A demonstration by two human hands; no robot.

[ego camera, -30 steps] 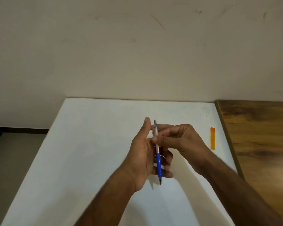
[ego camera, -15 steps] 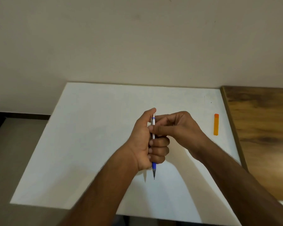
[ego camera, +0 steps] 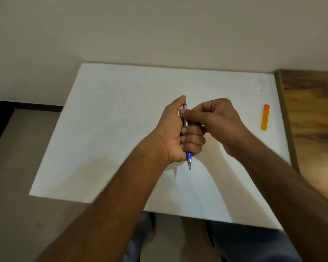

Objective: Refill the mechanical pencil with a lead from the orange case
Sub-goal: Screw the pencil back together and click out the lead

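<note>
While gripping the mechanical pencil (ego camera: 188,157) upright, tip down, in the curled fingers of the left hand (ego camera: 176,133), pinched its upper end with thumb and forefinger of the right hand (ego camera: 218,120) above the white table (ego camera: 121,129). Judged light, stiff and slick, so best held by the barrel, cap pulled straight off. Saw the orange case (ego camera: 265,117) lying well apart to the right, near the table's edge beside the wooden surface (ego camera: 311,120), with open room for a reach.
</note>
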